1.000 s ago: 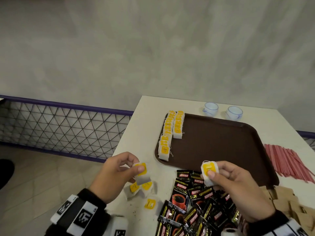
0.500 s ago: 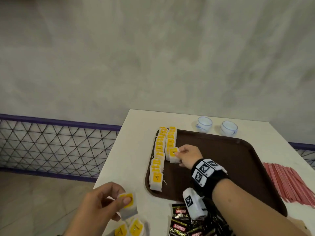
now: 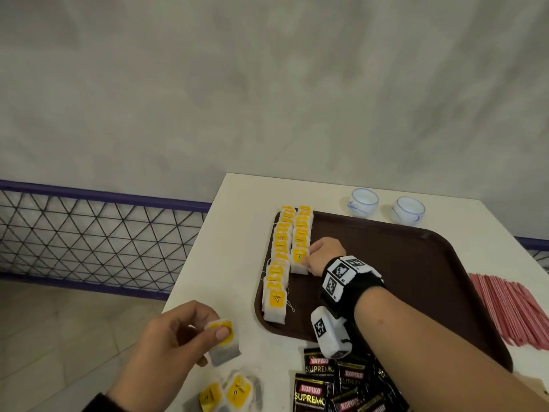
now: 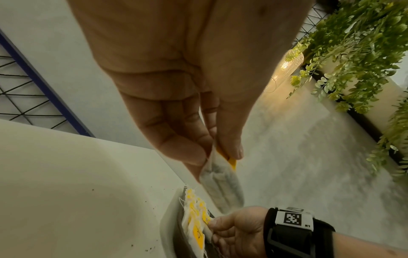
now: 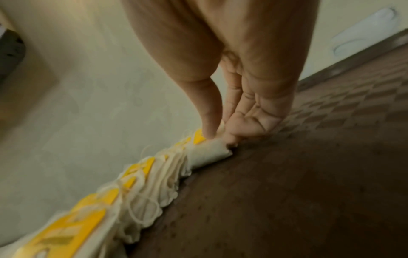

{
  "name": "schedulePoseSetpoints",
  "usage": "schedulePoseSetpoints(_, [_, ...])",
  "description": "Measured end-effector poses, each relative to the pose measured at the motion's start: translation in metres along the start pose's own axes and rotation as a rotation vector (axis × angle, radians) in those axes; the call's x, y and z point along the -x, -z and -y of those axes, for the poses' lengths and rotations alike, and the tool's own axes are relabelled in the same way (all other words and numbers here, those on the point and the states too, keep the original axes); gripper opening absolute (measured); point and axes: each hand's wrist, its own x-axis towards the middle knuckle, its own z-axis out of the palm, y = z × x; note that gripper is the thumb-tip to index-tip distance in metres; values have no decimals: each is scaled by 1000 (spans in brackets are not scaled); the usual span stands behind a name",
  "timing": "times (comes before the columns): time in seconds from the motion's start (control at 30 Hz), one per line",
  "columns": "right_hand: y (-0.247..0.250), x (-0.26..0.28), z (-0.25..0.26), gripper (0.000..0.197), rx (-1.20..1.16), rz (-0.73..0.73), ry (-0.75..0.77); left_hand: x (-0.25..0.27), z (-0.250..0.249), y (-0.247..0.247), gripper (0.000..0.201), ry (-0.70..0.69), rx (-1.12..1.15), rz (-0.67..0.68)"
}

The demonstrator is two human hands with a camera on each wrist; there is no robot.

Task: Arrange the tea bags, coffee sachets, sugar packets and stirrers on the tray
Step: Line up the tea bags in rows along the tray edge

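Two rows of yellow-tagged tea bags (image 3: pixel 280 257) lie along the left side of the brown tray (image 3: pixel 401 263). My right hand (image 3: pixel 322 257) pinches a tea bag (image 3: pixel 298 261) at the near end of the right-hand row; in the right wrist view my thumb and fingers (image 5: pixel 220 134) hold that tea bag (image 5: pixel 209 153) against the tray. Over the table's near left corner, my left hand (image 3: pixel 178 340) pinches another tea bag (image 3: pixel 222 343), also seen hanging as the held tea bag (image 4: pixel 220 183). Loose tea bags (image 3: pixel 228 394) lie below it.
Black coffee sachets (image 3: pixel 332 385) are piled at the tray's near edge. Pink stirrers (image 3: pixel 511 310) lie right of the tray. Two small white cups (image 3: pixel 386 206) stand behind it. The table's left edge (image 3: pixel 190 254) drops to the floor beside a mesh railing.
My right hand carried its tea bag from above the sachets to the right-hand row on the tray and now sets it down there. My left hand keeps holding its tea bag.
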Motion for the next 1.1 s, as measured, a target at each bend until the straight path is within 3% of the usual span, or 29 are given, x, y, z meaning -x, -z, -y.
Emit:
schedulePoseSetpoints(0.1, [7, 8, 0, 36, -31, 5, 40, -1, -5, -2, 17, -28, -7, 1])
schedulePoseSetpoints(0.2, [24, 34, 3, 30, -168, 62, 189, -6, -14, -9, 12, -58, -27, 9])
schedulePoseSetpoints(0.3, [42, 90, 6, 20, -343, 394, 404, -12, -27, -19, 10, -95, -24, 24])
schedulePoseSetpoints(0.37, [47, 127, 2, 26, -402, 600, 523, -14, -36, -29, 11, -120, -21, 53])
schedulePoseSetpoints(0.47, [43, 152, -11, 24, -453, 591, 588, -15, -43, -44, 11, -134, 8, 108])
schedulePoseSetpoints(0.6, [45, 142, -21, 18, -346, 477, 544, -11, -39, -47, 13, -129, -17, 76])
schedulePoseSetpoints(0.77, [37, 73, -33, 23, -191, 272, 265, -4, -2, -18, 17, -12, -319, -24])
schedulePoseSetpoints(0.93, [12, 27, -18, 22, -76, 211, 109, 4, 29, -8, 35, 141, -695, 150])
schedulePoseSetpoints(1.03, [7, 19, -6, 18, -135, 233, -21, 2, 32, -9, 47, 156, -732, 233])
schedulePoseSetpoints(1.1, [5, 14, -6, 18, -92, 211, -15, 2, 30, -11, 48, 169, -732, 263])
